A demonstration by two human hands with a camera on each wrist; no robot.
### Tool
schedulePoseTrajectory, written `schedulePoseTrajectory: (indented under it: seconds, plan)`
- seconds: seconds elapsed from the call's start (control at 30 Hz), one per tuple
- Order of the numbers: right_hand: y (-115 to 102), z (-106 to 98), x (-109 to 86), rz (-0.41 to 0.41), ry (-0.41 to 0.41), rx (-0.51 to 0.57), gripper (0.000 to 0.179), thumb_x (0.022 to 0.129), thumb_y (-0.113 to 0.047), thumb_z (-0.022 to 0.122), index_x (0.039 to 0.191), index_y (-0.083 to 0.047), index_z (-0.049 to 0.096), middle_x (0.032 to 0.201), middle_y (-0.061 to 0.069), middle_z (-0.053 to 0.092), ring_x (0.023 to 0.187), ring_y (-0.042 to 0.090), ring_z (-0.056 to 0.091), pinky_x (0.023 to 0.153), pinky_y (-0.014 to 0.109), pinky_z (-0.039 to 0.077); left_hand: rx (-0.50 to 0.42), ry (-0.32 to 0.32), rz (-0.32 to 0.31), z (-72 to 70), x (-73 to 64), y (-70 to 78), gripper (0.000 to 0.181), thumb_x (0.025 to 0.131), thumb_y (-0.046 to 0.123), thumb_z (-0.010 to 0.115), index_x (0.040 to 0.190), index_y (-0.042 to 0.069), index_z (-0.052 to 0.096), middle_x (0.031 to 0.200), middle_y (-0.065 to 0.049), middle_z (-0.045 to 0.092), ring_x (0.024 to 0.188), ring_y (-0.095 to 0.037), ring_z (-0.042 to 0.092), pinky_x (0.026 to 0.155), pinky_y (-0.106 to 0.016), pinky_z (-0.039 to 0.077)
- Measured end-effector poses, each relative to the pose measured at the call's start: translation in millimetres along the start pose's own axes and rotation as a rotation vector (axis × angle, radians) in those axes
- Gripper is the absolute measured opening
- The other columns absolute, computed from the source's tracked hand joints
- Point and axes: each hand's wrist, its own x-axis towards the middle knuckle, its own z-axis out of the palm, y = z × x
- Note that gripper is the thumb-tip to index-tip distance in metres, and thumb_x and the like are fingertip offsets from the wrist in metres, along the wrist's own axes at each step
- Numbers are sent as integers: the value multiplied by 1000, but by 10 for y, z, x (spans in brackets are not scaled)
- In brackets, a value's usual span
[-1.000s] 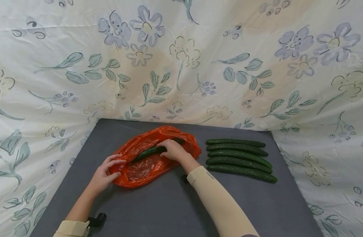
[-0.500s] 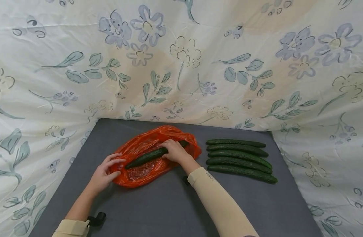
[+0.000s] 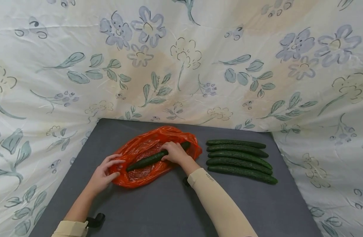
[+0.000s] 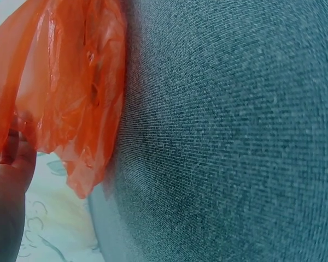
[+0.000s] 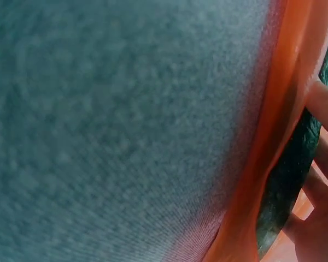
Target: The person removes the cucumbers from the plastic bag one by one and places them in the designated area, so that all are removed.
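Note:
An orange-red plastic bag (image 3: 134, 176) lies spread with its mouth facing up on the dark grey table. Across the mouth, slanting up to the right, is a dark green cucumber (image 3: 147, 160). My right hand (image 3: 176, 154) grips this cucumber from above, right of its middle. In the right wrist view, thumb and fingers straddle the cucumber (image 5: 288, 169) just inside the bag's edge (image 5: 279, 103). At the bag's left end my left hand (image 3: 102, 174) holds the rim, its fingers over the film. The left wrist view shows the raised film (image 4: 71, 71) around those fingers.
Several more cucumbers (image 3: 239, 153) lie side by side in a row to the right of the bag. A floral cloth (image 3: 184, 65) hangs behind the table (image 3: 157, 210) and along both sides.
The cucumber in my right hand has shifted toward the table's front, its left end now lower in the bag's mouth. My right hand moved slightly with it; my left hand stays at the rim.

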Motion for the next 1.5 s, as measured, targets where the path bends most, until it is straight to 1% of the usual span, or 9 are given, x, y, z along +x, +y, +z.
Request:
schedulePoseTrajectory:
  seconds: [0.2,0.37,0.67,0.83,1.03,1.1,1.23,1.33,1.5]
  plan:
    - [13,42,-14,-7,-20,5,47,88,-36,77,134,-29,67,135,-6,64,130,20,55,112,53,36,4,-4,-4,13,-28,-2,36,88,-16,62,123,-9,64,142,-28,40,108,-4,60,88,-11,50]
    - [22,46,-55,-52,-26,28,43,90,-33,75,132,-30,68,133,-5,63,130,22,52,114,59,32,1,-7,-3,24,-34,1,37,88,-16,62,124,-9,63,141,-28,40,108,-5,60,89,-11,50]
    - [62,-6,-111,-81,-31,235,41,91,-33,73,131,-26,67,132,-3,61,127,20,51,113,45,38,-20,2,-10,33,-68,18,40,88,-17,62,127,-12,59,141,-29,40,107,-8,61,90,-11,49]
    - [78,-61,-139,-100,-44,260,40,91,-33,74,130,-28,67,130,-4,61,126,18,51,114,44,37,-36,18,-38,26,-91,36,45,87,-18,63,130,-11,57,141,-27,41,106,-7,61,89,-11,50]
    - [76,-133,-195,-120,-66,285,41,91,-32,74,131,-25,68,131,-5,61,128,19,51,112,43,40,1,11,-103,28,-97,68,49,88,-13,65,136,-5,56,144,-19,42,107,-6,59,88,-10,49]
    - [67,-167,-215,-130,-67,301,42,91,-31,74,132,-23,68,131,-4,61,128,20,51,111,43,42,1,10,-112,32,-93,72,50,88,-13,65,137,-4,55,145,-19,41,106,-7,59,87,-10,49]
    - [48,-249,-248,-147,-54,317,41,90,-33,75,129,-25,69,127,-6,62,123,18,54,106,40,46,-16,-1,-114,33,-72,66,53,87,-14,65,138,-4,53,146,-20,39,106,-9,59,87,-11,50]
    - [31,-321,-261,-162,-48,336,39,89,-33,75,127,-27,69,124,-7,63,120,15,55,104,37,48,-19,-17,-114,22,-50,58,56,87,-14,64,140,-3,52,148,-20,37,107,-6,56,87,-11,50]
    - [-60,-453,-259,-213,-36,360,40,89,-32,75,128,-25,69,126,-6,63,120,15,55,104,37,48,1,-21,-122,-11,-27,38,59,85,-15,63,141,0,52,150,-20,36,118,7,46,87,-10,49]
